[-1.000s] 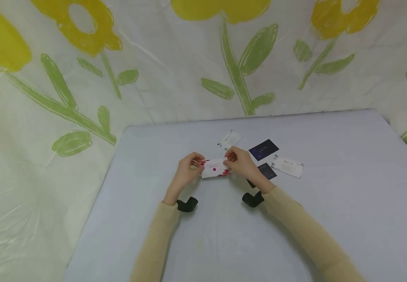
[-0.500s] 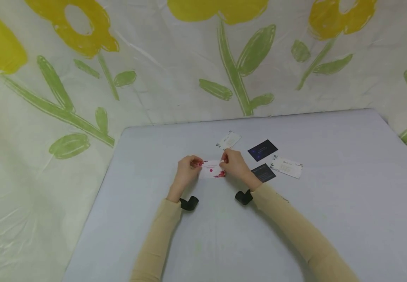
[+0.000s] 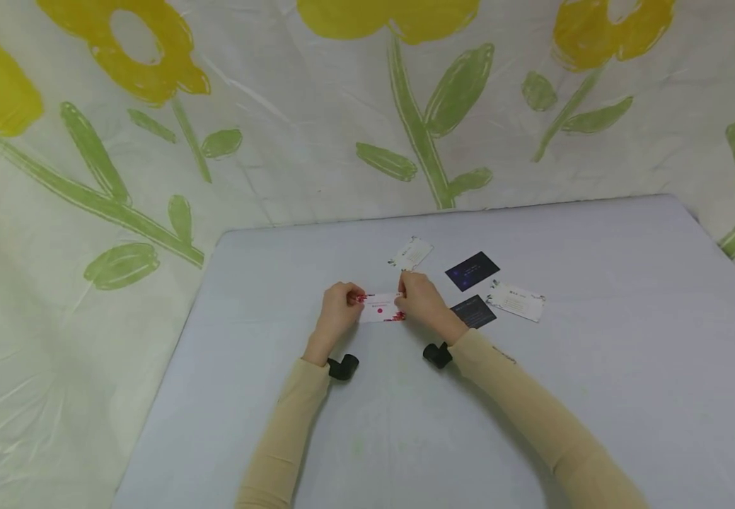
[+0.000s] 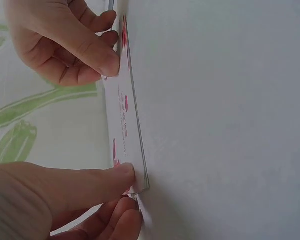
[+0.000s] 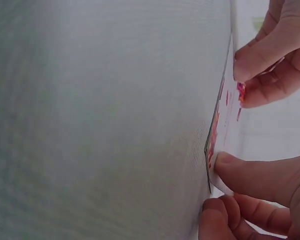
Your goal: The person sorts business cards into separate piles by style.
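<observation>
A white business card (image 3: 378, 308) with red flowers at two corners and a red dot lies level over the table between both hands. My left hand (image 3: 337, 311) pinches its left end, thumb (image 4: 110, 181) on top and fingers underneath. At the opposite end my right hand (image 3: 423, 300) pinches it the same way; in the right wrist view, the card's corner (image 5: 221, 186) bends up beside that thumb. A thin darker edge (image 4: 138, 117) runs along the card's near side, right under it. Fingertips of both hands sit close to the tabletop.
Right of the hands lie a dark blue card (image 3: 472, 271), a black card (image 3: 472, 312) partly behind the right wrist, and a white card (image 3: 517, 301). Another white card (image 3: 412, 252) lies just beyond the right hand. A flowered curtain (image 3: 278, 127) hangs behind the table (image 3: 265, 283).
Both hands keep their pinch. The card has shifted slightly left and settled lower and flatter toward the table; the right hand and forearm moved left, uncovering more of the black card.
</observation>
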The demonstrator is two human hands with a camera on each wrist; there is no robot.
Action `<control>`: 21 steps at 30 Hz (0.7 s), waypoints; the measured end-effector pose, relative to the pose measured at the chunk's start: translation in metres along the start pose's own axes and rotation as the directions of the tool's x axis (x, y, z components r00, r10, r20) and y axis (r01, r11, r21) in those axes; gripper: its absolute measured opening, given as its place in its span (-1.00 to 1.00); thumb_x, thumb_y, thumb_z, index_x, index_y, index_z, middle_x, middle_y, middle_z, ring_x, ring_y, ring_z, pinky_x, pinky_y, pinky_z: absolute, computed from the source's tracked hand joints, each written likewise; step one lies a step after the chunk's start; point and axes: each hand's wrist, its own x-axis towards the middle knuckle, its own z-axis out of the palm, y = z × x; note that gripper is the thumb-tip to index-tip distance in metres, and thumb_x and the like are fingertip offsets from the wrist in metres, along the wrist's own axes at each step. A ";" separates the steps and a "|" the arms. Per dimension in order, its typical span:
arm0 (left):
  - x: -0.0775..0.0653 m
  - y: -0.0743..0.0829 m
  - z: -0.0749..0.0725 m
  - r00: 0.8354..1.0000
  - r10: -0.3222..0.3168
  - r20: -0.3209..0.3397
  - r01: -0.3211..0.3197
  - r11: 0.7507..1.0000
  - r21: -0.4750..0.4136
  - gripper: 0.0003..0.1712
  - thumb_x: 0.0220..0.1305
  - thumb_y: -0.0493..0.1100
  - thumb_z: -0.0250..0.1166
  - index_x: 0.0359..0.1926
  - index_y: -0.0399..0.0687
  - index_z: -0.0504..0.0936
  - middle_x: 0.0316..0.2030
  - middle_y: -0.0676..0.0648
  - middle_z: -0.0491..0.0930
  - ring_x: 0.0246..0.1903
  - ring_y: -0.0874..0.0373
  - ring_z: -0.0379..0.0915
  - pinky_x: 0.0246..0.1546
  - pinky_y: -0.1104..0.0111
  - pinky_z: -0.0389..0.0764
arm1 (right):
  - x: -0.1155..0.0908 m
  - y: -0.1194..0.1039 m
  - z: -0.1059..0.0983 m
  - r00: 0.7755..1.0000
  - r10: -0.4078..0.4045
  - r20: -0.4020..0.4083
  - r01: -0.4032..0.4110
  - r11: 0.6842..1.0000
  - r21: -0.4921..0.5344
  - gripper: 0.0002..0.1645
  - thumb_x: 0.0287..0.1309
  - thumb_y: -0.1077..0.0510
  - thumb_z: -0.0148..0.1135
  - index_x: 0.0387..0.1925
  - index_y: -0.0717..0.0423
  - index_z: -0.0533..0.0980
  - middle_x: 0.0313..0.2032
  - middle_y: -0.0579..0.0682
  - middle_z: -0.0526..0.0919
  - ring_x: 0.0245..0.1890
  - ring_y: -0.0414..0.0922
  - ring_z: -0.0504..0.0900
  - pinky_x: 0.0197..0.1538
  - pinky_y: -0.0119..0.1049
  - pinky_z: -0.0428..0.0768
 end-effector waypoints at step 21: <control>-0.003 0.037 -0.001 0.997 0.080 -0.011 -0.078 0.991 0.113 -0.86 0.13 -0.31 0.15 -0.29 -0.27 0.58 -0.37 -0.13 0.47 -0.35 0.07 0.38 -0.31 0.31 0.44 | -0.014 0.021 -0.081 0.984 -0.164 0.068 0.155 0.980 0.124 -0.81 0.16 0.24 0.04 -0.26 0.26 0.53 -0.33 0.11 0.57 -0.39 -0.09 0.45 -0.31 -0.24 0.44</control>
